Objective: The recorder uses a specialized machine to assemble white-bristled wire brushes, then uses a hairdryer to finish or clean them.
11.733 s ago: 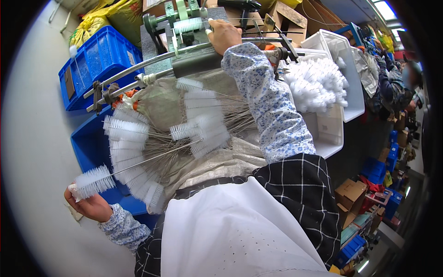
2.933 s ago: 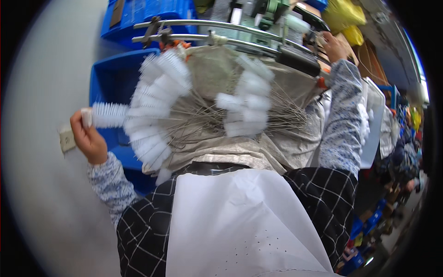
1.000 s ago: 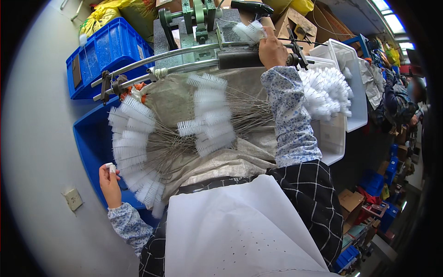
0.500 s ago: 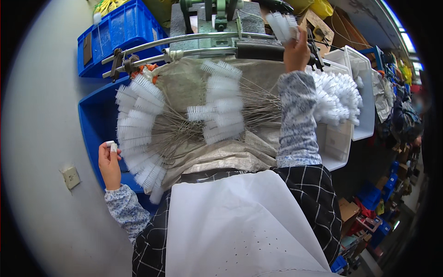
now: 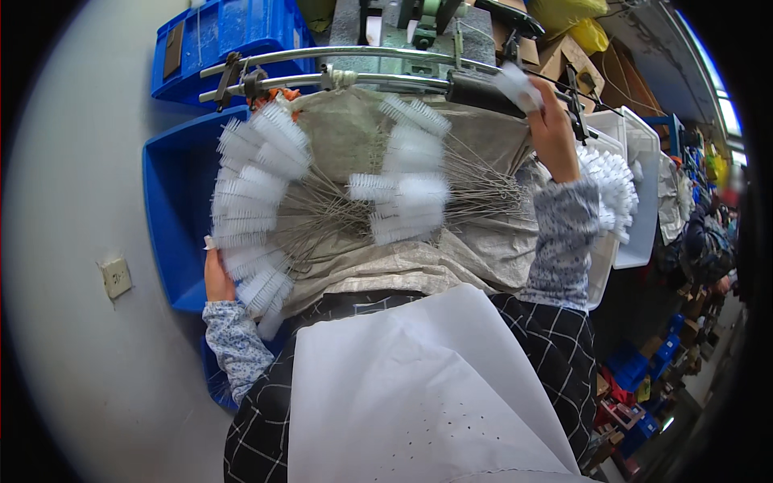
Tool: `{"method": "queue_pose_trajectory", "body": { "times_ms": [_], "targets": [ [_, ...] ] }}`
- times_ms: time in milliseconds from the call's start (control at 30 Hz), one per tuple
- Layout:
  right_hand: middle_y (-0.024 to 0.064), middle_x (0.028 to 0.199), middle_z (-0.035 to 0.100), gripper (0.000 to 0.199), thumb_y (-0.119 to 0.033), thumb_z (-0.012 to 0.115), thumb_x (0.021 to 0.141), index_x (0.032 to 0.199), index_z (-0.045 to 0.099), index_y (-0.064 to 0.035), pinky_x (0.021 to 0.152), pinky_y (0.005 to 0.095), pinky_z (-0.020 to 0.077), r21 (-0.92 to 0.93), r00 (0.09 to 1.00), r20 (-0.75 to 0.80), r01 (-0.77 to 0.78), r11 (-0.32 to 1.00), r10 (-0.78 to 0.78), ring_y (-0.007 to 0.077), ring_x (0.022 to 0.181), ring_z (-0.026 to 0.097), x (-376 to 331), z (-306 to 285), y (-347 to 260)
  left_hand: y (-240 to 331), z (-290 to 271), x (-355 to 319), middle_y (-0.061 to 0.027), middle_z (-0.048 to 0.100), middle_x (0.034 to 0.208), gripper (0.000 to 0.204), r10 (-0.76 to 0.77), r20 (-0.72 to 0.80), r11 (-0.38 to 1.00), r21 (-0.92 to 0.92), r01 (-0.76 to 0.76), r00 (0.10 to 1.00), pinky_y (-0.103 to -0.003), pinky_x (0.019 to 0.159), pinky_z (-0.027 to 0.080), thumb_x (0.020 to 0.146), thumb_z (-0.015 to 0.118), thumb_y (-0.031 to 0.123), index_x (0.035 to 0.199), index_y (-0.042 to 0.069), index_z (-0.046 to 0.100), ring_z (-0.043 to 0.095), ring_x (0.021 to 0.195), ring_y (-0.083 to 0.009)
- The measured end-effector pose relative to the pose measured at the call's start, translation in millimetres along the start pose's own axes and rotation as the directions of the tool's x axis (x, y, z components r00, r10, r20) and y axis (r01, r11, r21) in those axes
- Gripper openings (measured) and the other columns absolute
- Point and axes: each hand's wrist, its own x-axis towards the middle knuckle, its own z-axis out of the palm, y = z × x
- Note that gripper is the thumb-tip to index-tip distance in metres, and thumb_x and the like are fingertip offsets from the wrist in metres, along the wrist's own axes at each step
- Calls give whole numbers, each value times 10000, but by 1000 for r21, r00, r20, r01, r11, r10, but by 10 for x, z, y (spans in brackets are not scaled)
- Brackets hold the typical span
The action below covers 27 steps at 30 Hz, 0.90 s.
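The right hand (image 5: pixel 554 129) is up at the far side of the lap cloth (image 5: pixel 419 258), by the black end of the long metal bars (image 5: pixel 338 68). Its fingers are curled round one white brush (image 5: pixel 517 84), which is short, fluffy and round like a little bottle cleaner. The brush sticks up above the knuckles.

The left hand (image 5: pixel 216 278) is low at the left edge of the cloth, next to the big blue bin (image 5: pixel 173 201). It rests against the ends of a fan of white brushes (image 5: pixel 254 189). The brushes hide the fingers, so I cannot tell how far the hand is open or whether it holds one.

The cloth is grey, rough and wrinkled like a sack. Thin, stiff metal wires lie all over it, each with a fuzzy white tip. They sit in two bunches: the curved fan on the left, and a smaller clump (image 5: pixel 407 181) in the middle. There are too many brushes to count.

A third heap of white brushes (image 5: pixel 610 189) sits in a white plastic tub (image 5: pixel 640 161) on the right. There are two smooth, hard blue bins: the big one, and another blue bin (image 5: pixel 233 40) at the far left corner. Both sleeves are blue-and-white speckled cloth.
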Motion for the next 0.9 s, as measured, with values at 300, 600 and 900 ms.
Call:
{"method": "queue_pose_trajectory", "body": {
  "times_ms": [300, 600, 900],
  "targets": [
    [38, 872, 604, 339, -113, 471, 700, 1016, 547, -211, 758, 361, 370, -423, 973, -181, 52, 904, -141, 235, 840, 513, 812, 517, 273, 653, 768, 75, -36, 500, 963, 282, 463, 145, 801, 354, -482, 875, -229, 804, 347, 842, 449, 246, 1023, 31, 473, 454, 885, -123],
    [124, 845, 590, 309, -165, 491, 745, 1049, 537, -196, 755, 360, 392, -364, 987, -96, 85, 928, -128, 280, 803, 503, 949, 587, 295, 727, 883, 8, -48, 458, 1022, 329, 426, 258, 781, 379, -496, 867, -237, 850, 312, 856, 452, 255, 1090, 30, 404, 419, 937, -129],
    [127, 865, 587, 346, -153, 450, 758, 1092, 500, -227, 776, 377, 380, -401, 999, -14, 32, 916, -42, 288, 855, 517, 1025, 630, 357, 658, 392, -239, -93, 456, 1061, 430, 275, 254, 672, 639, -374, 927, -251, 775, 386, 878, 382, 357, 1197, 84, 288, 461, 912, -153]
  ]
}}
